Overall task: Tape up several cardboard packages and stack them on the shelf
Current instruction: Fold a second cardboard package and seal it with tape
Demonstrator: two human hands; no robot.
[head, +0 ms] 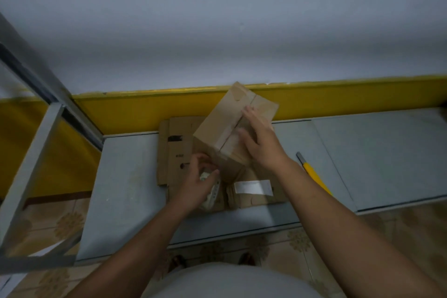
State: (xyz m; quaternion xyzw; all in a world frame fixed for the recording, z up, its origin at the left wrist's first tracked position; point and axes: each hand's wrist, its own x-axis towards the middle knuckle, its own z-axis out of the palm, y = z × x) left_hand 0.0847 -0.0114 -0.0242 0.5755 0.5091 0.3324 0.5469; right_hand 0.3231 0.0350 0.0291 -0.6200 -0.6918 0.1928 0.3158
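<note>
Box: a tall brown cardboard box (217, 126) stands in the middle of the grey table (125, 189), at the far side near the yellow wall strip (145, 111). It is turned a bit to one side.
Box top: the flaps are closed, and a shiny strip of tape (226, 144) runs along the line where they meet.
Right hand: the right hand (260, 143) lies flat on the box top, on its right half. Its fingers are straight and press down by the tape.
Left hand: the left hand (198, 184) is low, just near and left of the box. Its fingers curl round a pale roll of tape (212, 192). The roll is blurry.
Under the box: flat brown cardboard sheets (174, 152) lie on the table.
Small box: a small brown box with a white label (252, 187) sits just near the big box, between the two arms.
Knife: a yellow cutter knife (314, 174) lies on the table to the right, beside the right arm.
Shelf: a grey metal shelf frame (36, 143) stands at the left.
</note>
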